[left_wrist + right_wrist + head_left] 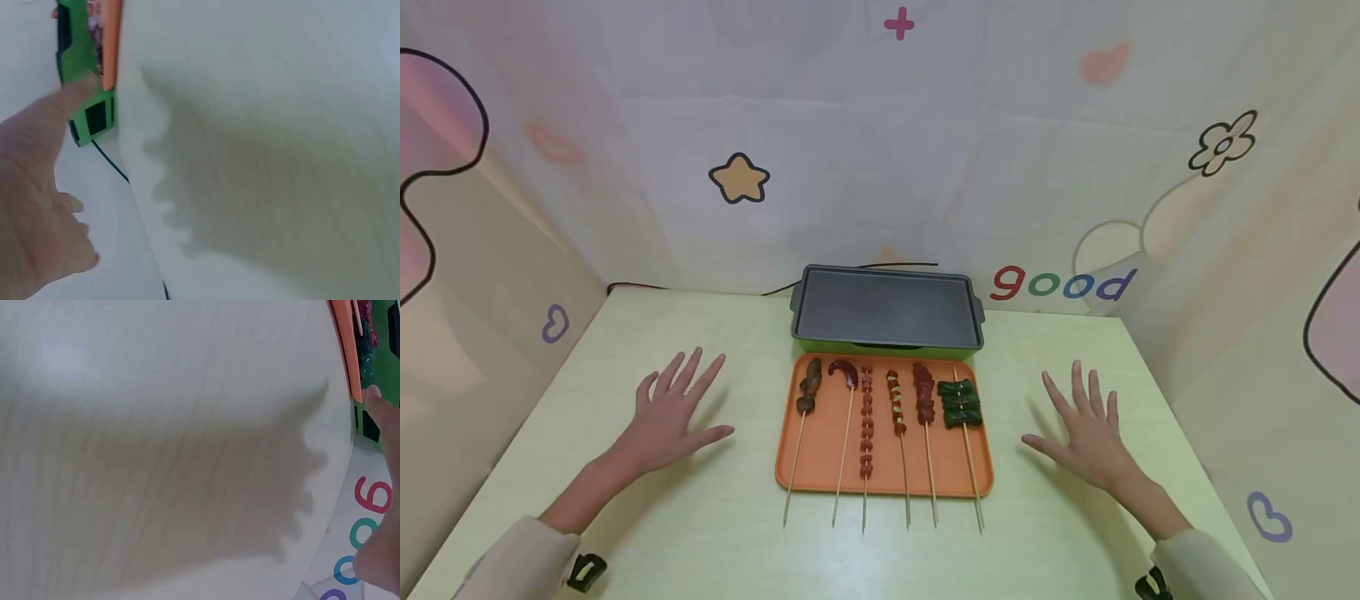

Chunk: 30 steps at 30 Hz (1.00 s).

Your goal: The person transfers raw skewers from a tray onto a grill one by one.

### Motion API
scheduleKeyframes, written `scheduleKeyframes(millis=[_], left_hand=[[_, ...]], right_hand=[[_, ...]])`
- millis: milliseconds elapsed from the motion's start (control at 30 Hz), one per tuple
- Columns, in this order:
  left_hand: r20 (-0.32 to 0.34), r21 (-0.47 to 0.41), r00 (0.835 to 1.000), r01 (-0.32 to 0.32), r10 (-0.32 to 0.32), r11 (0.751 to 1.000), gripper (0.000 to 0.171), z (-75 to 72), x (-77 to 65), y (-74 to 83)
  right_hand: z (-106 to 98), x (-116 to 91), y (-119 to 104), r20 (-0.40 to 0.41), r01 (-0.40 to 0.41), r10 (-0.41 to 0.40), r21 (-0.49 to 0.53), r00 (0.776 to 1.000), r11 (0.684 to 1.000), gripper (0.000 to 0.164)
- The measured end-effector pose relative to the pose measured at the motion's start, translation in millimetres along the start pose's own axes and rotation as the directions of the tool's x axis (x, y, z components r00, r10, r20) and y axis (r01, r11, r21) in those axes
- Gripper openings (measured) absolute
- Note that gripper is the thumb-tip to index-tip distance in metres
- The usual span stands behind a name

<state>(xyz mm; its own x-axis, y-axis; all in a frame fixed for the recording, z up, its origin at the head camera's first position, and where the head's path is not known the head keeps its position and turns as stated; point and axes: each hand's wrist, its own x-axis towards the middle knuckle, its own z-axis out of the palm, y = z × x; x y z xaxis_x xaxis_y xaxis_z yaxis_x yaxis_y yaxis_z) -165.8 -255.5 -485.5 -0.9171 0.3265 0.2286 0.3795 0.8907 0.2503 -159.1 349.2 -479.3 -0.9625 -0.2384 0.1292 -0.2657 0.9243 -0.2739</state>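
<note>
My left hand point(670, 417) hovers over the table left of an orange tray point(820, 475), fingers spread, holding nothing. On the other side, my right hand point(1086, 437) is spread the same way, with its thumb toward the tray. Several food skewers lie side by side on the tray, their stick ends jutting over its near rim. They include a dark mushroom-like skewer point(810, 387), a curled purple tentacle skewer point(846, 373), a skewer of small red cubes point(867, 425), a red-and-pale skewer point(896, 400), a dark red meat skewer point(924, 396) and a green vegetable skewer point(960, 404) on two sticks.
Directly behind the tray stands a grill with a dark flat plate point(887, 308) and a green base point(84, 56). A black cord point(782, 289) runs along the table's back edge. Printed cloth point(880, 167) hangs behind and at both sides of the pale table point(715, 533).
</note>
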Motion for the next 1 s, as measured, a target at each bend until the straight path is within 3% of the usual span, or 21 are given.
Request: scheduleKeyframes(millis=[100,267,467,567,767,1000], left_hand=[[0.038,-0.143,0.999,0.036,-0.031,0.989,0.101,-1.8,-0.3,3.4],[0.08,-0.314,0.996,0.058,-0.034,0.948,0.097,-3.4,-0.8,7.4],[0.15,-0.457,0.988,0.087,-0.02,0.885,0.088,-6.2,-0.4,16.4],[0.176,-0.505,0.984,0.105,-0.017,0.857,0.086,-5.3,0.7,21.2],[0.213,-0.566,0.977,0.124,-0.001,0.815,0.078,-1.5,1.3,28.5],[0.239,-0.617,0.97,0.128,0.03,0.777,0.067,5.0,0.3,32.6]], right_hand=[[0.6,-3.1,-1.9,0.02,0.036,-0.036,0.033,0.999,0.999,0.102],[0.5,-8.2,-7.3,0.062,0.053,-0.065,0.171,0.996,0.984,0.1],[0.1,-15.4,-18.9,0.123,0.006,-0.06,0.397,0.991,0.918,0.098],[-1.4,-19.4,-25.0,0.181,-0.047,-0.043,0.462,0.983,0.886,0.096],[-8.8,-27.8,-37.8,0.298,-0.16,0.01,0.484,0.954,0.86,0.085],[-14.3,-34.0,-46.8,0.429,-0.283,0.002,0.591,0.903,0.755,0.076]])
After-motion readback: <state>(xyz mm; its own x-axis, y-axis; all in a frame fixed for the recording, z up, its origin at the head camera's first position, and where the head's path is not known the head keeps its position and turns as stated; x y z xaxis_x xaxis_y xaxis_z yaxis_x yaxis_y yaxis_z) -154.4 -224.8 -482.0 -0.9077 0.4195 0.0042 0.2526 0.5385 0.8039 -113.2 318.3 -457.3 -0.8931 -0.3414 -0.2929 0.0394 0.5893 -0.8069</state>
